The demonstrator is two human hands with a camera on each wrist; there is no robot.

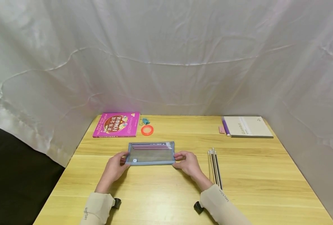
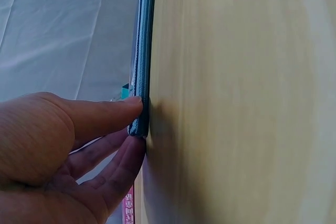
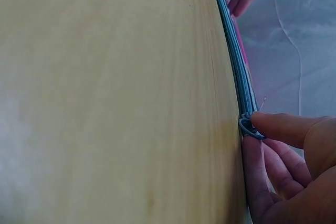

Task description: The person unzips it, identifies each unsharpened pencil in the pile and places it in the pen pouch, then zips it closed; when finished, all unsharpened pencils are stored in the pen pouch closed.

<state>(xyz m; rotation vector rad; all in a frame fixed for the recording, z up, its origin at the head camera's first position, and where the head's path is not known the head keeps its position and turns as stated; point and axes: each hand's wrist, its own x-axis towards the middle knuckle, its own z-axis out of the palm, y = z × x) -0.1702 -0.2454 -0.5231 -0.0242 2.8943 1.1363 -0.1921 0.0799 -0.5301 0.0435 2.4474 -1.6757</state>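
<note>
A see-through zip pouch (image 1: pixel 152 156) with blue-grey edging lies crosswise in front of me, with several dark red pencils (image 1: pixel 148 147) inside along its far side. My left hand (image 1: pixel 113 168) pinches the pouch's left end, thumb on the near edge. At the opposite end, my right hand (image 1: pixel 189 164) holds the pouch between thumb and fingers. The left wrist view shows the zipper edge (image 2: pixel 143 51) and the thumb pressing the corner. In the right wrist view, a small loop (image 3: pixel 251 126) sits at the pinched corner. Whether the pouch touches the table is unclear.
A bundle of pencils (image 1: pixel 215 165) lies by my right forearm, partly under the sleeve. At the back left are a pink book (image 1: pixel 129 125), an orange-red tape ring (image 1: pixel 147 130) and a teal item (image 1: pixel 145 121). A notebook (image 1: pixel 256 126), purple marker (image 1: pixel 226 126) and pink eraser-like block (image 1: pixel 221 129) lie back right.
</note>
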